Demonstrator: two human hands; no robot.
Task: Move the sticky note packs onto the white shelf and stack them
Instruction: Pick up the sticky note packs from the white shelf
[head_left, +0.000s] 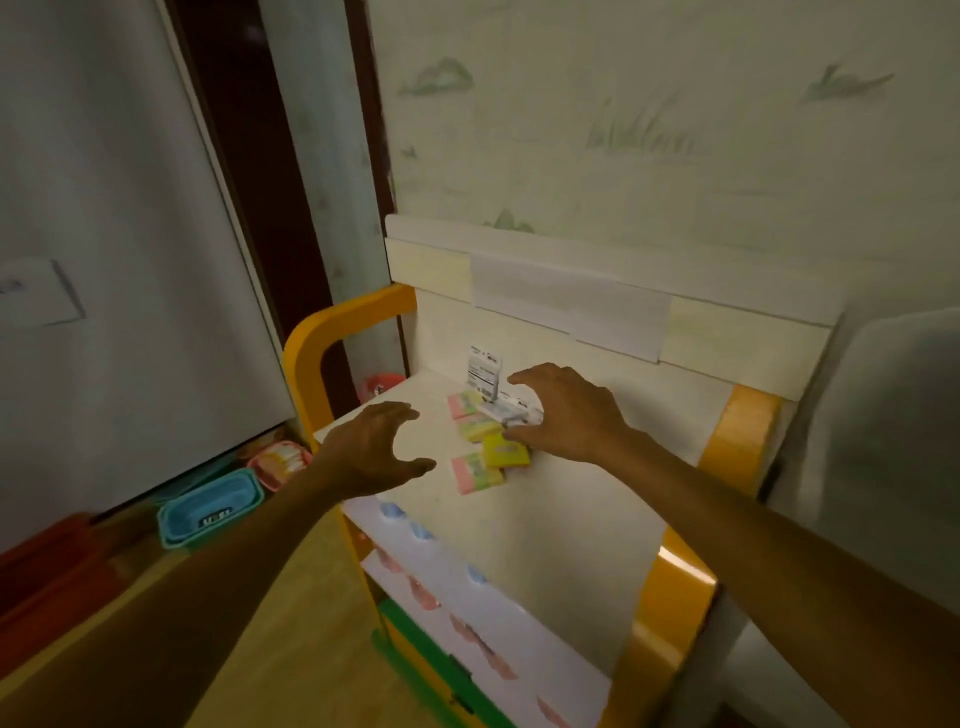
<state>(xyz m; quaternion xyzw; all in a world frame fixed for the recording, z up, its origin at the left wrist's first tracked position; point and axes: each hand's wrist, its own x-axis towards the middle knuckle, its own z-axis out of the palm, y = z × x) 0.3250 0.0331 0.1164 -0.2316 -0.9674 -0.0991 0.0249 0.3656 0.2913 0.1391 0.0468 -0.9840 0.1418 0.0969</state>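
Several sticky note packs lie loose on the white shelf (571, 499): a pink and green pack (477, 472) nearest me, a yellow pack (505, 451) behind it, another yellow-green pack (477, 429) and a pink one (464, 405) further back. A white pack (511, 411) lies flat and a white labelled pack (483, 375) stands upright against the back panel. My right hand (563, 410) hovers over the packs with fingers spread, fingertips at the white and yellow packs. My left hand (376, 449) hangs open above the shelf's left part, holding nothing.
The shelf has orange side rails (306, 353) and a white back panel against a patterned wall. Lower shelves hold paper sheets. Blue baskets (210, 506) and a pink basket sit on the floor to the left, beside a white door. A pale object stands at the right.
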